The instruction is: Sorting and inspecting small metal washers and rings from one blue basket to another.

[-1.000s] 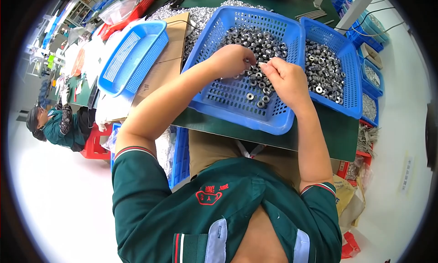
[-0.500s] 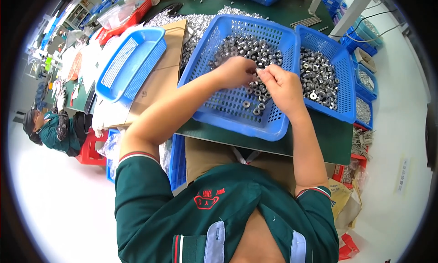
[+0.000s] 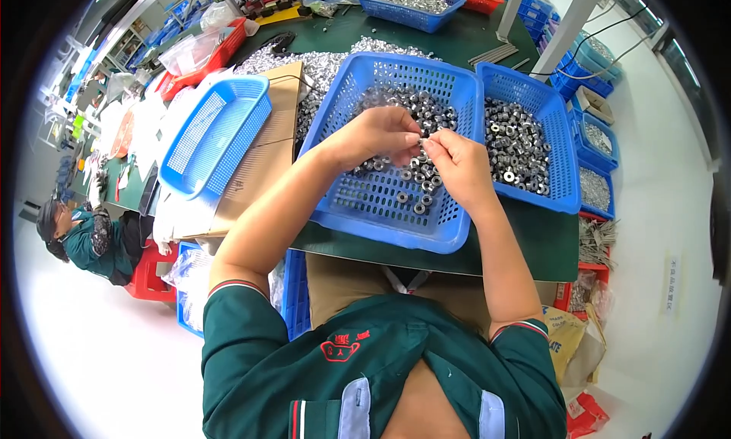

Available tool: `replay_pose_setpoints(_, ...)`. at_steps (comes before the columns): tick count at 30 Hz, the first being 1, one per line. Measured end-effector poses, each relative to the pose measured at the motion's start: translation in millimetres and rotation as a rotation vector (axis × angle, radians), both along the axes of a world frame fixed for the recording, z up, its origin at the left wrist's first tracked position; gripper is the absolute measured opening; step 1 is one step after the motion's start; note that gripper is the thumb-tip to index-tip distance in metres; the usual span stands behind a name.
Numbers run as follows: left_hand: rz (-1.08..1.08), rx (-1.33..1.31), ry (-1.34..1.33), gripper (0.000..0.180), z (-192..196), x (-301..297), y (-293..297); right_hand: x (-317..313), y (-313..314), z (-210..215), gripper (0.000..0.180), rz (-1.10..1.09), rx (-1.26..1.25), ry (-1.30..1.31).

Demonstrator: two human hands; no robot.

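Observation:
Over a blue perforated basket (image 3: 381, 238), my left hand (image 3: 377, 138) and my right hand (image 3: 461, 167) meet with fingertips nearly touching. Each is closed in a pinch. Something small sits between the fingertips, too hidden to name. Below them lie many small grey metal rings (image 3: 419, 208), heaped toward the basket's far side and scattered thinly near the front. A second blue basket (image 3: 565, 153) stands against the right side, holding a heap of similar metal rings (image 3: 518, 143).
An unfilled light-blue basket (image 3: 199, 181) rests on cardboard (image 3: 266, 161) at left. Shiny small parts (image 3: 327, 67) cover the green table (image 3: 335, 31) behind. Metal rods (image 3: 495, 54) lie by a white post (image 3: 567, 35). Another person (image 3: 95, 233) sits far left.
The baskets and table appear slightly lower in view. My left hand's fingers have shifted, its thumb now reaching toward my right fingertips; both hands stay together over the basket.

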State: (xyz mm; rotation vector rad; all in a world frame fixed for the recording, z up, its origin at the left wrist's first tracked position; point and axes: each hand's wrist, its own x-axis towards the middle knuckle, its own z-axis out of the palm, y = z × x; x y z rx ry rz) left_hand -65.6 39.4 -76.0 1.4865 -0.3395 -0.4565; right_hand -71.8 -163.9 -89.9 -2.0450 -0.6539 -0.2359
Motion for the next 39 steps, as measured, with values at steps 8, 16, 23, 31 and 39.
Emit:
replay_pose_setpoints(8,-0.052,-0.025,0.198,0.023,-0.9,2.7,6.9,-5.0,5.4,4.6,0.018,0.003,-0.182,-0.399)
replay_pose_setpoints(16,-0.069,-0.118,0.238,0.023,-2.7,-1.2,2.8,-9.8,4.7,3.0,0.021,-0.02,-0.127,-0.367)
replay_pose_setpoints(23,-0.016,-0.057,0.031,0.017,-3.4,-1.0,0.1,2.6,0.0,-1.9,0.037,0.025,-0.071,-0.002)
replay_pose_setpoints(31,-0.117,0.394,-0.01,0.016,-20.3,8.9,2.7,1.3,2.4,-1.5,0.036,-0.056,-0.015,-0.025)
replay_pose_setpoints(39,-0.381,1.144,-0.525,0.024,-33.9,-19.0,-30.2,0.7,0.8,-3.1,0.039,-0.048,-0.129,-0.008)
